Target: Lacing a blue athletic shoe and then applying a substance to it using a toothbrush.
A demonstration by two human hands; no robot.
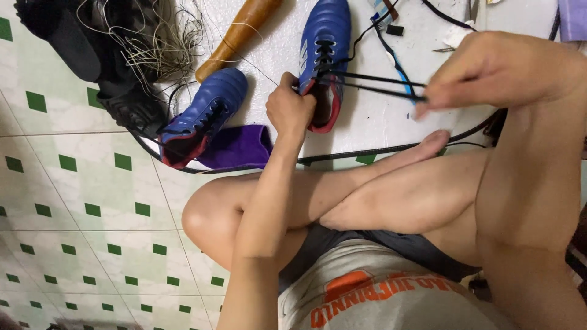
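Note:
A blue football boot [327, 36] with a red lining lies on a white mat, toe pointing away from me. My left hand [290, 110] grips its heel opening and holds it down. My right hand [495, 70] is pinched shut on the two ends of the boot's black lace [373, 84], which run taut from the eyelets to my fingers. A second matching blue boot [205, 116] lies to the left, with no hand on it.
A purple cloth [241, 146] lies beside the second boot. A wooden handle [235, 38], a tangle of pale thread [165, 43] and black shoes [131, 107] sit at the upper left. My crossed bare legs [391, 195] fill the foreground over green-and-white floor tiles [79, 208].

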